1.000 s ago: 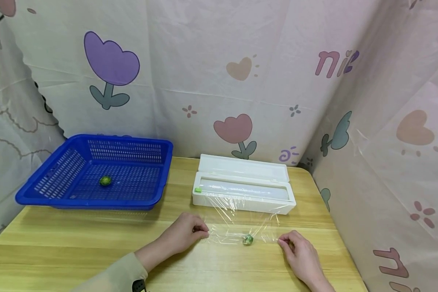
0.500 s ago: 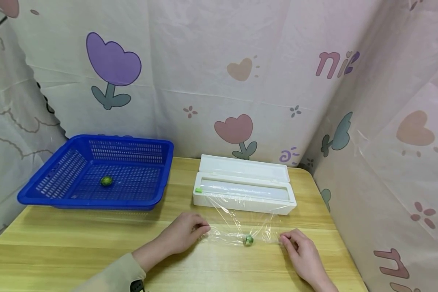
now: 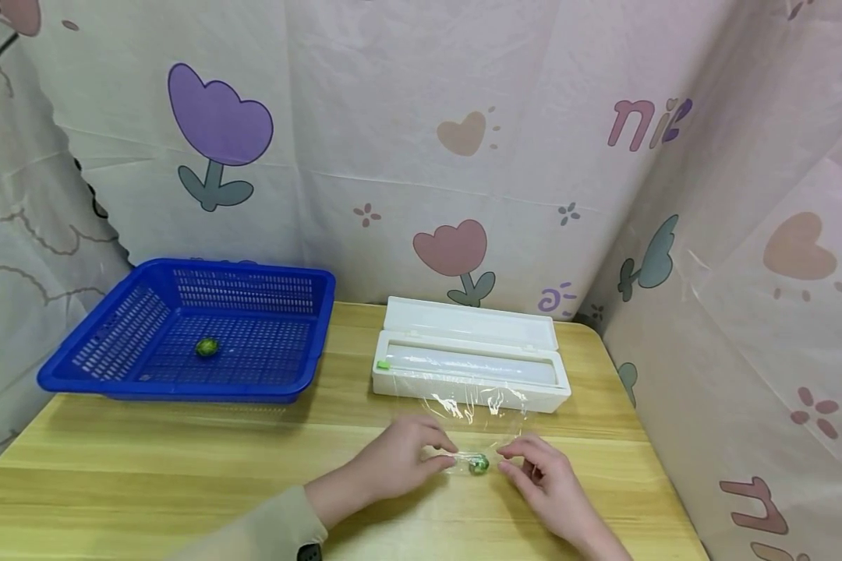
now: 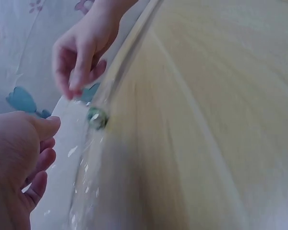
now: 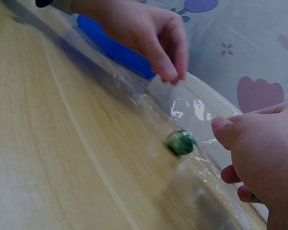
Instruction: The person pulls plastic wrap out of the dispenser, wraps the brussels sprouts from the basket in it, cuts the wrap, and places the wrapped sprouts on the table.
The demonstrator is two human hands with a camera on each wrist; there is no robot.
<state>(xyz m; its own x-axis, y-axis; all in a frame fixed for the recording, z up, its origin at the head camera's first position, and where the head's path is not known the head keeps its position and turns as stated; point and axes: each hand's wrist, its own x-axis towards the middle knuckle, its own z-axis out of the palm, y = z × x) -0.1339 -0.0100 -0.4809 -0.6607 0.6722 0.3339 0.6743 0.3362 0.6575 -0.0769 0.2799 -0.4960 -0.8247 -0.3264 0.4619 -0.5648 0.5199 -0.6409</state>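
A small round green vegetable (image 3: 479, 464), like a Brussels sprout, lies on the table under clear plastic wrap (image 3: 472, 421). The wrap runs down from an opened white dispenser box (image 3: 463, 392) and bunches around the vegetable. To its left, my left hand (image 3: 403, 460) pinches the gathered wrap between thumb and forefinger. My right hand (image 3: 543, 483) pinches wrap close on the other side. In the right wrist view, the vegetable (image 5: 181, 143) shows between both hands, with shiny film folds around it. Motion blurs the left hand.
A blue plastic basket (image 3: 182, 393) stands at the left of the wooden table (image 3: 182, 475), holding another green vegetable (image 3: 206, 347). The box lid (image 3: 470, 322) leans back open near the printed curtain (image 3: 365, 117), which borders the table behind and on the right.
Both hands have moved inward toward the vegetable, the left one farther right than before. The wrap between them has gone from spread wide to narrow and bunched.
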